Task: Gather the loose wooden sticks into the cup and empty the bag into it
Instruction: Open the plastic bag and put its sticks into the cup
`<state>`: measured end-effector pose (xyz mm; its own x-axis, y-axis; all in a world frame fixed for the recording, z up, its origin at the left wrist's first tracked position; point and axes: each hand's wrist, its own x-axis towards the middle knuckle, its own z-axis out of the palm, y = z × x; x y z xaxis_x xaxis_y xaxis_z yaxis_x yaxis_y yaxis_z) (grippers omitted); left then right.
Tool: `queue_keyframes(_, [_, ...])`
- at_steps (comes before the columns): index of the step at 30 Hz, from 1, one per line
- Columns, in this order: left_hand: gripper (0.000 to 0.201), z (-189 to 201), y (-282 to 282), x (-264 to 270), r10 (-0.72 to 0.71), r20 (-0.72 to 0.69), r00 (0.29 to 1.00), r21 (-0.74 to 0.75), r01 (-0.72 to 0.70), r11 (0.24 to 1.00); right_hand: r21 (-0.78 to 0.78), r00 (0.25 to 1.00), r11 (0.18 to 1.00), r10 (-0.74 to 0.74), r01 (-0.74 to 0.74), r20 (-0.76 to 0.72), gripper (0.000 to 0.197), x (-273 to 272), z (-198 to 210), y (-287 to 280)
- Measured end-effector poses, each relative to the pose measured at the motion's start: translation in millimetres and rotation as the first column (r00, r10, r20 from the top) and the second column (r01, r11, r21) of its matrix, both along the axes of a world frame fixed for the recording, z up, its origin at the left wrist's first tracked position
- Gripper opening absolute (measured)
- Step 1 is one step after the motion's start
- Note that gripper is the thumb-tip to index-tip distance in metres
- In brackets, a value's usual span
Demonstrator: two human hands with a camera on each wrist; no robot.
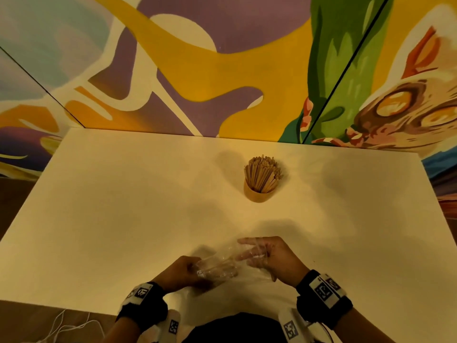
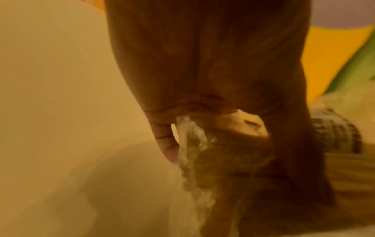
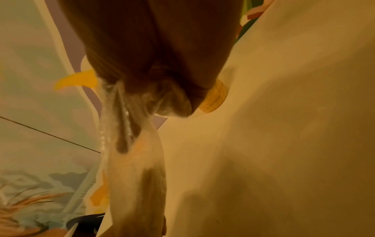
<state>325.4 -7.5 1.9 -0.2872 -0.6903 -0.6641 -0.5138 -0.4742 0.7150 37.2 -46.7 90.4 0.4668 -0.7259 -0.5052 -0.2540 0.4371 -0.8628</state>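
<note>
A small wooden cup [image 1: 258, 194] stands upright at the table's middle back, packed with wooden sticks [image 1: 262, 169]. Near the front edge both hands hold a clear plastic bag [image 1: 223, 264] just above the table, with a few sticks showing inside it. My left hand [image 1: 191, 269] grips the bag's left end around those sticks, beside a small white label [image 1: 200, 272]. My right hand [image 1: 248, 253] holds the right end, its fingers wrapped in plastic. In the left wrist view, bunched plastic [image 2: 189, 141] runs out of the fist. The right wrist view shows gathered plastic [image 3: 131, 160] trailing from the fingers, with the cup [image 3: 215, 97] behind them.
The white table [image 1: 123, 194] stretches wide on both sides of the cup. A painted mural wall [image 1: 222, 70] rises right behind its far edge. White cables [image 1: 61, 325] lie on the floor at the near left corner.
</note>
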Motion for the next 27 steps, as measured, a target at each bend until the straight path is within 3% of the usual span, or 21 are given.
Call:
queue_keyframes(3, [0.035,7,1,1,0.099,-0.06,0.993,0.049,-0.096,0.994,0.007,0.994,0.994,-0.11,0.11,-0.027,0.012,-1,0,-2])
queue_keyframes(4, [0.034,9,1,1,0.11,-0.097,0.989,0.064,-0.104,0.993,0.009,0.989,0.991,-0.137,0.137,-0.057,0.015,-1,2,-3])
queue_keyframes(6, [0.024,15,-1,-3,0.151,-0.119,0.981,0.12,-0.136,0.983,0.007,0.983,0.989,-0.145,0.146,-0.112,0.039,0,9,-6])
queue_keyframes(8, [0.051,18,-4,-5,0.23,-0.148,0.962,0.181,-0.202,0.963,0.025,0.984,0.992,-0.122,0.126,-0.127,0.053,-1,15,-7])
queue_keyframes(10, [0.052,21,-6,-10,0.376,-0.163,0.912,0.211,-0.34,0.916,0.021,0.987,0.992,-0.119,0.122,-0.104,0.059,-4,20,-6])
queue_keyframes(14, [0.065,29,-10,-20,0.587,-0.28,0.759,0.235,-0.539,0.809,-0.057,0.992,0.99,-0.128,0.126,-0.023,0.039,-15,24,-4])
queue_keyframes(18, [0.057,37,-13,-35,0.614,-0.326,0.719,0.209,-0.579,0.788,-0.084,0.981,0.978,-0.188,0.191,0.049,0.037,-27,19,-6])
queue_keyframes(22, [0.024,36,-20,-47,0.675,-0.351,0.65,0.197,-0.653,0.731,-0.105,0.951,0.946,-0.3,0.306,0.069,0.036,-30,15,-7])
queue_keyframes(25, [0.016,44,-23,-57,0.681,-0.392,0.618,0.221,-0.656,0.722,-0.086,0.922,0.918,-0.387,0.387,0.019,0.038,-29,8,-9])
queue_keyframes(27, [0.014,51,-24,-63,0.662,-0.406,0.63,0.207,-0.642,0.738,-0.078,0.93,0.926,-0.368,0.368,0.02,0.02,-28,7,-7])
